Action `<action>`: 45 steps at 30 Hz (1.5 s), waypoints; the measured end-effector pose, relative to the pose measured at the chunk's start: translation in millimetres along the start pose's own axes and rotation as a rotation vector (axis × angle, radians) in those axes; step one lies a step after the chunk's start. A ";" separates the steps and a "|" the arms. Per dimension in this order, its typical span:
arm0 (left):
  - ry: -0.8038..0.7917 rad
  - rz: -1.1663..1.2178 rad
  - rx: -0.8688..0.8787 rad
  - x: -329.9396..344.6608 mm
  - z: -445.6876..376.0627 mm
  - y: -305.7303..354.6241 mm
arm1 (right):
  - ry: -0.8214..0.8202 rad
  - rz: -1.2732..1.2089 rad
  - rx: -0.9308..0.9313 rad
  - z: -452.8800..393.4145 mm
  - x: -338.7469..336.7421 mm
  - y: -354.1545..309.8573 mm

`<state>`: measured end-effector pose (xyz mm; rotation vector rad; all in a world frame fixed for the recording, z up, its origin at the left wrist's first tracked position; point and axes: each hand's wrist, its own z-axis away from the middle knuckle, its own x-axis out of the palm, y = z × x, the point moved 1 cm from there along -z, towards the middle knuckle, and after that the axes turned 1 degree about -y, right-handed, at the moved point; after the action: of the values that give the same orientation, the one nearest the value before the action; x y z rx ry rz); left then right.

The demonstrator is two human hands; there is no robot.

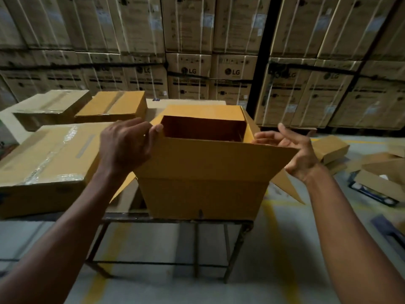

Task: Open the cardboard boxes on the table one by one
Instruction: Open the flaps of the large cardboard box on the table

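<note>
An orange-brown cardboard box stands at the near edge of the table, its top open and its dark inside showing. The near flap is folded toward me. My left hand pinches the flap's left corner between thumb and fingers. At the flap's right corner, my right hand has its fingers spread, fingertips touching the edge. A large taped box lies shut to the left. Two more shut boxes sit behind it.
The metal-framed table has thin legs over a grey floor with yellow lines. Flattened and opened cartons litter the floor at right. Stacked strapped appliance cartons form a wall behind the table.
</note>
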<state>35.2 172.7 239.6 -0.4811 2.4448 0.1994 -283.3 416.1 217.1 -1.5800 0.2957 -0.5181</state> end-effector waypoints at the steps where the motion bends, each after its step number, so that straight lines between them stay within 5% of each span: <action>1: -0.015 0.003 0.003 -6.5 8.0 -1.2 | -0.051 0.066 0.023 4.2 1.1 -0.8; 9: -0.261 0.092 -0.128 -22.1 114.3 8.5 | -0.213 0.585 0.229 22.1 28.5 37.5; 20: -0.765 0.104 -0.282 105.2 128.1 18.8 | 0.143 1.466 0.148 -3.4 114.9 139.3; 26: -0.732 0.064 -0.298 122.5 123.9 24.4 | 0.300 1.556 0.077 0.8 121.7 163.4; 37: -0.838 0.132 -0.291 122.3 93.8 19.5 | 0.011 1.509 0.180 -15.8 103.1 143.4; 45: -0.766 0.234 -0.296 149.6 33.0 34.6 | -0.107 1.435 0.238 -82.0 73.6 123.4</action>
<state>-69.6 169.4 122.7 -0.1815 1.7116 0.7099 -245.6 298.6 106.9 -0.8263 1.0988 0.6266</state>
